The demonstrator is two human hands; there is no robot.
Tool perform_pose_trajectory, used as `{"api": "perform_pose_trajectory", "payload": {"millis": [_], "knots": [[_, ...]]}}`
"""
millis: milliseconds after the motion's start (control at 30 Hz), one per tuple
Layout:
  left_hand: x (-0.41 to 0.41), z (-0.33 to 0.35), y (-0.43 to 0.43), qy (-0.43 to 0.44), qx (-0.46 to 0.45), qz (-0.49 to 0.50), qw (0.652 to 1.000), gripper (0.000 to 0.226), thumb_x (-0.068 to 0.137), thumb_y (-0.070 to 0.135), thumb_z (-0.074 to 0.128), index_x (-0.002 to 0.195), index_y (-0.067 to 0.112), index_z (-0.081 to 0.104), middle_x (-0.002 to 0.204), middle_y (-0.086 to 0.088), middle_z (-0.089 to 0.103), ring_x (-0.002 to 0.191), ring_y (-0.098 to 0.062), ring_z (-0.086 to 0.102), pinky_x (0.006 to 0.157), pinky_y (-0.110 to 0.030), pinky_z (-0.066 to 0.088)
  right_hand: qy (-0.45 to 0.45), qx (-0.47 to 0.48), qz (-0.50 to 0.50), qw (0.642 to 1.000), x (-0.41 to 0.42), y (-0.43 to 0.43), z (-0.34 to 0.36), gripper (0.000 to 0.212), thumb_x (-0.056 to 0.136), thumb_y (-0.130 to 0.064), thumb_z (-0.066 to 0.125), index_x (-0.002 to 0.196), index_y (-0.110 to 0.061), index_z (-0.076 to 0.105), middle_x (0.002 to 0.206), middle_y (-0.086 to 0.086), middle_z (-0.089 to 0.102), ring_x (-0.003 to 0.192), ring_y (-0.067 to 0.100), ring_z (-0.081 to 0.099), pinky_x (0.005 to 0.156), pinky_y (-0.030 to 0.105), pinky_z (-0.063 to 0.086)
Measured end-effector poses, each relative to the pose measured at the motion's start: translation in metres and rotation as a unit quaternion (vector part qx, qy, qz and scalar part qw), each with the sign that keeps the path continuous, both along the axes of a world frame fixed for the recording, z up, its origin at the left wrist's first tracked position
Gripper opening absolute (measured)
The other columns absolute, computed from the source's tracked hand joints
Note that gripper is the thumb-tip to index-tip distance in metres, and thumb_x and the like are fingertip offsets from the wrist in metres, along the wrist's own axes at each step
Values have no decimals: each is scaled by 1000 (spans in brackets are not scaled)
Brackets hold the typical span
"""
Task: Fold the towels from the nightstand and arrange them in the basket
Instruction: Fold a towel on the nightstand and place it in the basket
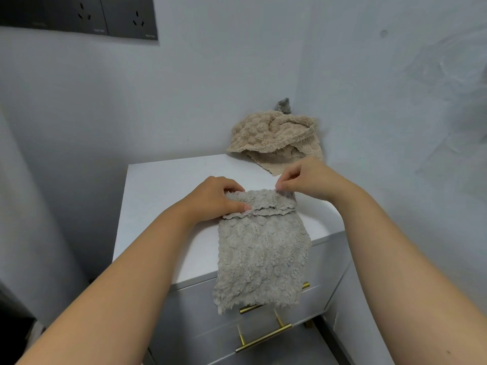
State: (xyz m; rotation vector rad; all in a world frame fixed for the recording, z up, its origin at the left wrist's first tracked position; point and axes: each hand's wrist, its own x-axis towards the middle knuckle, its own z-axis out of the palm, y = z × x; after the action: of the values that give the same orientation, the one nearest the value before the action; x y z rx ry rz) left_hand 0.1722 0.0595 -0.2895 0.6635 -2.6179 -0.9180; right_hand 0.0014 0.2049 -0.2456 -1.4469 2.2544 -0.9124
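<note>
Two hands on one towel, and both are busy. The left hand point(214, 198) has its fingers curled over the far left corner of the grey towel point(263, 248), with the thumb lying along the scalloped edge of the folded-over flap. The right hand point(303, 180) pinches the far right corner of that same flap between thumb and fingertips, the other fingers tucked in. Both hands grip cloth, and neither is spread wide.

The grey towel lies on the front part of the white nightstand point(163, 196). Its far end is doubled back towards the person in a narrow band, two wavy edges stacked one on the other. Its near end spills over the front edge and hangs down across the drawer front, covering the middle of the upper brass handle point(250, 309). A lower brass handle point(263, 338) sits in full view on the drawer beneath.

Back in the far right corner of the nightstand, against the wall, a beige towel point(274, 138) sits in a crumpled heap. It lies apart from the grey one, its near corner just beside the right hand. A scrap of darker grey cloth point(284, 104) pokes up behind the heap, and I cannot tell what it is. Up at top left, dark wall sockets point(79, 14) sit on the pale wall.
</note>
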Motion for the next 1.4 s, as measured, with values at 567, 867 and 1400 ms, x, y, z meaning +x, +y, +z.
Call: {"api": "perform_pose_trajectory", "payload": {"millis": [567, 867, 1400], "knots": [[14, 18, -18, -98, 70, 0, 993, 36, 76, 36, 77, 87, 4, 65, 71, 2, 58, 67, -14, 49, 64, -26, 34, -21, 104, -13, 994, -9, -1, -18, 33, 79, -32, 76, 66, -24, 47, 65, -15, 35, 61, 5, 36, 55, 20, 24], [-7, -14, -19, 112, 9, 156, 981, 21, 78, 18, 74, 86, 3, 62, 86, -13, 66, 77, -24, 56, 63, -30, 39, 22, -111, -111, 987, 4, -23, -43, 15, 84, -28, 71, 84, -20, 59, 69, -10, 44, 66, 12, 43, 53, 23, 28], [17, -8, -35, 170, 199, 26, 965, 23, 76, -14, 67, 78, 9, 59, 75, -3, 65, 69, -12, 62, 70, -21, 49, -98, -84, -32, 991, 0, -13, -25, 25, 74, 5, 75, 85, -14, 63, 81, 3, 66, 69, 15, 59, 74, 31, 48]]}}
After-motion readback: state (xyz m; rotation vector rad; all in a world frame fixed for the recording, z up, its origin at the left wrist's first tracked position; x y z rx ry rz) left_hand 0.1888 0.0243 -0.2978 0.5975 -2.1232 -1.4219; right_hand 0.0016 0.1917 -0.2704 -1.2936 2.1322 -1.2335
